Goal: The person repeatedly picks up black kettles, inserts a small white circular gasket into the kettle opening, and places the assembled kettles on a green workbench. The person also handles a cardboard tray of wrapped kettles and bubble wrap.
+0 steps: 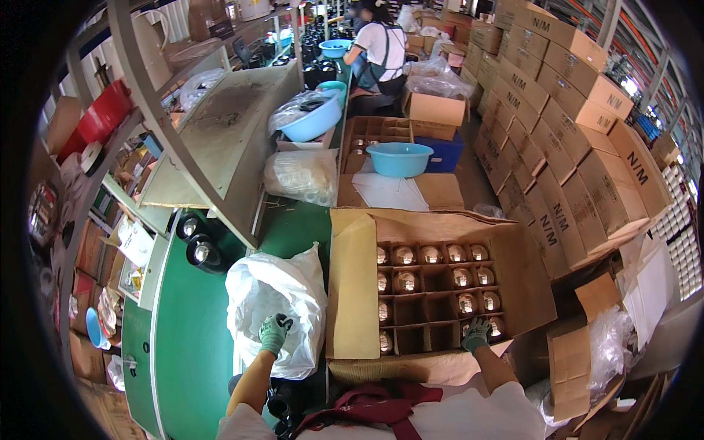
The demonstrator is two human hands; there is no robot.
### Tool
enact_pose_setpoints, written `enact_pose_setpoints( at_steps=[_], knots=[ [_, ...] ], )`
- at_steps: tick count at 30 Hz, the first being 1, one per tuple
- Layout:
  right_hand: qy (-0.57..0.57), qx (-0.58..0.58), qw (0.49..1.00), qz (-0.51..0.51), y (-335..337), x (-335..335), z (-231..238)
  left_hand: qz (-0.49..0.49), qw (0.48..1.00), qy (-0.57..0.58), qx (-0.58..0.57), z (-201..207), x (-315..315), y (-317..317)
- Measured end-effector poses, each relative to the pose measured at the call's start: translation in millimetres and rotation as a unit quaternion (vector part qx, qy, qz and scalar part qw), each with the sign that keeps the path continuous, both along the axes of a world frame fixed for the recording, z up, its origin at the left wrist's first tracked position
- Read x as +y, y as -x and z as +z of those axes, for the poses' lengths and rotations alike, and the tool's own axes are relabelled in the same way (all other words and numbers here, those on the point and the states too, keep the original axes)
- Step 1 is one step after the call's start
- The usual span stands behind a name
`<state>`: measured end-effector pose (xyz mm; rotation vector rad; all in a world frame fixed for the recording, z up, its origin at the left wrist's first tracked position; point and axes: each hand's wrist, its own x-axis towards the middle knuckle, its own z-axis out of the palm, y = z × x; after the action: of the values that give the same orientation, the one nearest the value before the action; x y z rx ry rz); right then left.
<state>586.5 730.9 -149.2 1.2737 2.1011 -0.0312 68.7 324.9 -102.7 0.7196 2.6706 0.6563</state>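
My left hand (pixel 273 333), in a green glove, reaches into a crumpled white plastic bag (pixel 271 301) on the green worktable (pixel 183 345) and closes on a small dark item. My right hand (pixel 477 334), also gloved, rests at the near right corner of an open cardboard box (pixel 352 286) split into cells by a divider grid. Shiny round metal pieces (pixel 431 254) fill several cells; other cells are empty. Whether my right hand holds anything is hidden.
Two black round parts (pixel 198 242) lie on the table by a grey shelf frame (pixel 220 139). Blue basins (pixel 400 158) sit on boxes ahead. Stacked cartons (pixel 572 147) line the right side. Another person (pixel 381 48) works at the far end.
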Motion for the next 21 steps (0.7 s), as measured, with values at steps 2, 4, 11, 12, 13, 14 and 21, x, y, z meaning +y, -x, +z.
enact_pose_setpoints(
  at_steps=[2,4,11,12,13,14,21],
  knots=[
    [-0.03,0.016,0.999,-0.038,5.9,0.9,-4.3,0.042,0.995,-0.089,-0.03,5.5,-1.7,2.0],
    [-0.003,0.062,0.998,-0.007,18.6,-9.9,42.0,0.084,0.944,-0.31,-0.074,3.8,-22.5,3.8],
    [0.033,0.624,0.779,-0.053,30.1,-35.3,171.9,0.086,0.827,-0.477,-0.284,176.9,9.0,-70.9],
    [0.144,0.705,0.675,-0.164,47.1,-53.4,186.7,0.073,0.83,-0.471,-0.29,210.6,16.8,-93.1],
    [0.242,0.707,0.636,-0.193,41.8,-60.9,158.9,0.072,0.819,-0.473,-0.317,230.5,23.2,-109.5],
    [0.231,0.687,0.687,-0.055,57.7,-68.4,153.6,0.062,0.818,-0.467,-0.33,246.6,24.5,-125.0],
    [0.367,0.649,0.656,0.117,193.4,-166.6,183.1,0.045,0.88,-0.442,-0.171,269.1,-5.4,-141.1]
  ],
)
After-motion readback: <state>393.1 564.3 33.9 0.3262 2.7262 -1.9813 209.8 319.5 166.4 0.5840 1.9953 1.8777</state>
